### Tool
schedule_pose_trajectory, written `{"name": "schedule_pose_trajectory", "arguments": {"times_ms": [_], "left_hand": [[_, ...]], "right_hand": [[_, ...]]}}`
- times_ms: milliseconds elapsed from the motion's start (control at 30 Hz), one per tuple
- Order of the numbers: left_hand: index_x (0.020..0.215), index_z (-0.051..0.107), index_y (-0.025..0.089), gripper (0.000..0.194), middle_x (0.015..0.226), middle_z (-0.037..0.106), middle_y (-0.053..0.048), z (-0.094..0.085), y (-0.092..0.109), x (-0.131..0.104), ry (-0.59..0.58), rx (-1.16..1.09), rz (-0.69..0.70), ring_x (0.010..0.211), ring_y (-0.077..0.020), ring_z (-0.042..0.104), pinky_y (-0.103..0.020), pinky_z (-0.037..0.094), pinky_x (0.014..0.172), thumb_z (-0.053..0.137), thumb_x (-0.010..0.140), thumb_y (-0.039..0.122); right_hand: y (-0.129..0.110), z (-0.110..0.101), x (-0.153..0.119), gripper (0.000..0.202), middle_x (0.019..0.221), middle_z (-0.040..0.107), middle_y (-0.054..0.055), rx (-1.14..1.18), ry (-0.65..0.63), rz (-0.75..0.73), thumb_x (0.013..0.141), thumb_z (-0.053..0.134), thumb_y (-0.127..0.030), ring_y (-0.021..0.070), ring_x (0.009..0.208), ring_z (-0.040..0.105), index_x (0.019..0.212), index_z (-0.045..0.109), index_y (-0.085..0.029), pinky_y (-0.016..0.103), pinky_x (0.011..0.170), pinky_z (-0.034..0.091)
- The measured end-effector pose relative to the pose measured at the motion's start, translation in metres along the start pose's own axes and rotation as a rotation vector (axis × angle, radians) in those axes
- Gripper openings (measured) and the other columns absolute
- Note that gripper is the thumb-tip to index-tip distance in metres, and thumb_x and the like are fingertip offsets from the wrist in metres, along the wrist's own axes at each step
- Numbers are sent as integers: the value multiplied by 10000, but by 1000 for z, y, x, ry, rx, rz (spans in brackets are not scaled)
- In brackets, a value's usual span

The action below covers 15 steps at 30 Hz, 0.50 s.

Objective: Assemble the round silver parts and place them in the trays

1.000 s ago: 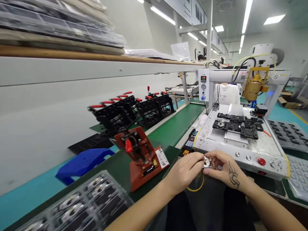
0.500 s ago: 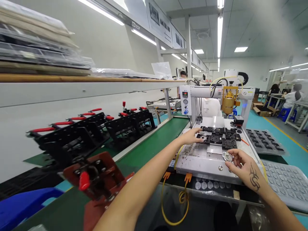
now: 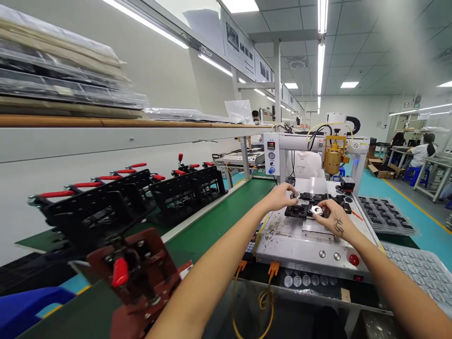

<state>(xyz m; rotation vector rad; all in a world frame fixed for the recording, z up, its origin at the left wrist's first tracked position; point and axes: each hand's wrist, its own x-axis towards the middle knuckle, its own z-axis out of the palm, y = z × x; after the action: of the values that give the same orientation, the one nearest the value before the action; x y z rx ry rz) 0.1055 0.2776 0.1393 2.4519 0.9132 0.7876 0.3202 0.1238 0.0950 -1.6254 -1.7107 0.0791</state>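
My left hand (image 3: 280, 197) is closed on a small round metal part (image 3: 294, 195) at the back left of the black fixture blocks (image 3: 296, 210). Between the thumb and fingers of my right hand (image 3: 334, 217) is a round silver ring-like part (image 3: 317, 210), held over the front middle blocks. These blocks lie on the white bed of a benchtop machine (image 3: 282, 240). Behind them hangs the machine's gold-coloured head (image 3: 333, 157). Fine details of the part in my left hand are too small to tell.
A tray of black parts (image 3: 384, 215) and a clear tray of round pieces (image 3: 418, 270) are at the right. Black clamp fixtures with red handles (image 3: 106, 197) and a red-brown clamp (image 3: 137, 268) are at the left. A person (image 3: 422, 151) sits far right.
My right hand has moved up and left with the round part, from the bed's front edge to over the blocks. My left hand has lifted a round part and shifted slightly back.
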Motion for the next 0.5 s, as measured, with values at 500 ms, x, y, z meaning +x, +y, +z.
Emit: {"name": "schedule_pose_trajectory", "arguments": {"times_ms": [500], "left_hand": [[1116, 656, 227, 312, 1121, 735, -53, -55, 35, -146, 190, -108, 12, 958, -217, 682, -383, 564, 903, 740, 828, 314]], "right_hand": [[-2, 54, 91, 278, 1041, 746, 44, -157, -446, -32, 1032, 704, -426, 202, 934, 721, 1056, 733, -150, 393, 884, 606]]}}
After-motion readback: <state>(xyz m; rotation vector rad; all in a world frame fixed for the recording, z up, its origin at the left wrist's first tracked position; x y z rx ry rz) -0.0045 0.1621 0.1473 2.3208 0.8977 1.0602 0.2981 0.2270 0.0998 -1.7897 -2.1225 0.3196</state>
